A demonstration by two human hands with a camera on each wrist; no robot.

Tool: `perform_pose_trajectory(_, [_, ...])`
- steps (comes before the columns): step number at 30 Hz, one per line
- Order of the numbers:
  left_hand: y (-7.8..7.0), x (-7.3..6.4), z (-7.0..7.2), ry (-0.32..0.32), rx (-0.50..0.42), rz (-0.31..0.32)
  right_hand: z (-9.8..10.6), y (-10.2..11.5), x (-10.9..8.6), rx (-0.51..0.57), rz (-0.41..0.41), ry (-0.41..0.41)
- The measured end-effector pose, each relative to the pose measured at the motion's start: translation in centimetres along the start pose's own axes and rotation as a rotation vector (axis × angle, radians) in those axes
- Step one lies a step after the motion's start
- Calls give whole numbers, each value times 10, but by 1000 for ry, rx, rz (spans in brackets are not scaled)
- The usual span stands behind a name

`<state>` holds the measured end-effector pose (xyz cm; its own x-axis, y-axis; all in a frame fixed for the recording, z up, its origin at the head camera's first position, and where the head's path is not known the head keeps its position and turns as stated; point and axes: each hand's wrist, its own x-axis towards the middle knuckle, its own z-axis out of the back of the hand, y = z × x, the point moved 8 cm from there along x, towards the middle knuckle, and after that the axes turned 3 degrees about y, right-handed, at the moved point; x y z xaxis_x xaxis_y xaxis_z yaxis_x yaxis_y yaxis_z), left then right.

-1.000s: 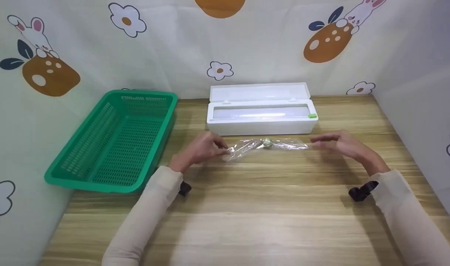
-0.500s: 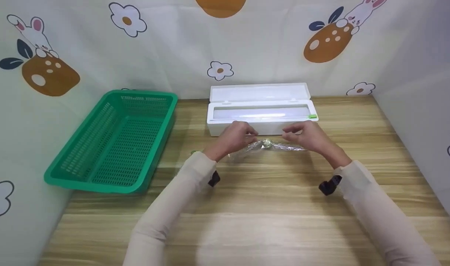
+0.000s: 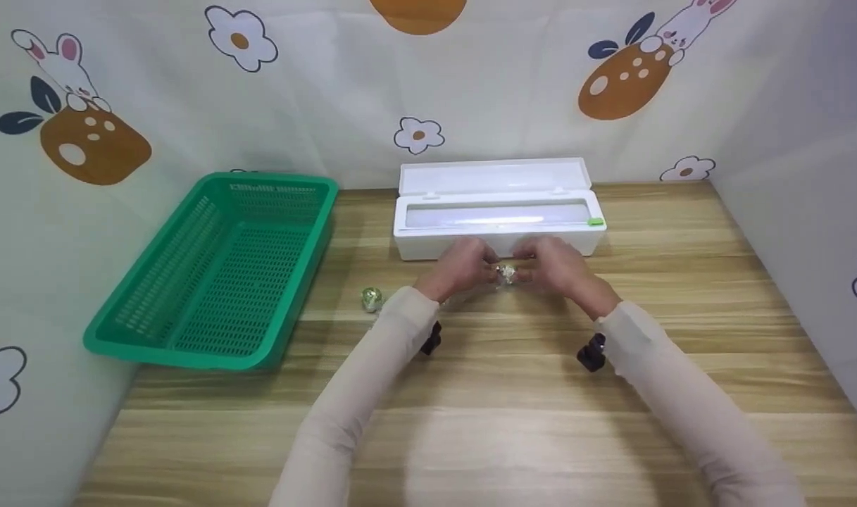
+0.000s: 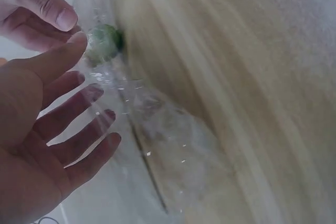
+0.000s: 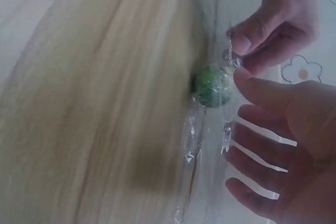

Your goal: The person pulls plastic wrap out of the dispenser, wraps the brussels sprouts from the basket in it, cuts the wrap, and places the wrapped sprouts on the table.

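A small green ball [image 3: 507,274], fruit-like but of uncertain kind, lies in clear plastic wrap [image 4: 173,145] in front of the white box. My left hand [image 3: 463,268] pinches the wrap at the ball's left side with thumb and forefinger. From the other side, my right hand [image 3: 558,269] pinches it close to the ball, its lower fingers spread in the right wrist view. Both hands' fingertips nearly meet, partly hiding the wrap. Twisted film trails from the green ball [image 5: 212,85] in the right wrist view.
Behind the hands stands a white wrap dispenser box [image 3: 498,243] with its lid raised and a green slider [image 3: 595,221]. A green plastic basket [image 3: 287,296] is at left. Another wrapped green ball [image 3: 372,300] lies beside my left sleeve on the wooden table [image 3: 513,422].
Both hands have moved inward from the wrap's ends to the ball in the middle. The left forearm's shift has uncovered the second wrapped ball near the basket.
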<state>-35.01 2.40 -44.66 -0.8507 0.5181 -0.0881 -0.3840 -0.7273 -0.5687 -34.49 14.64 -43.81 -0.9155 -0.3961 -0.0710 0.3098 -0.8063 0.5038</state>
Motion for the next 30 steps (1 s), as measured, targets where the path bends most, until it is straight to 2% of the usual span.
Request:
perform_pose_trajectory(4, [3,2,-7,-21,-33,15,-6,3,2,-96,23,-31])
perform_pose_trajectory(9, [-1,3,-8,-92,-32,-53,-8,6,3,-114,47,-61])
perform_pose_trajectory(12, [0,4,-9,-115,-43,-67,-8,7,4,-129,50,-62])
perform_pose_trajectory(16, [4,4,-11,-100,-75,-26,-10,6,5,-138,46,-51])
perform_pose_trajectory(21, [1,3,-9,-96,-38,-6,-13,2,7,-120,15,-30])
perform_pose_trajectory(23, [-4,1,-6,-109,18,-12,-13,1,7,-111,15,-36])
perform_pose_trajectory(27, [-14,-7,2,-151,63,3,-14,0,4,-88,32,-56])
perform_pose_trajectory(30, [-19,-16,9,-191,9,53,-15,-4,1,-71,9,-47])
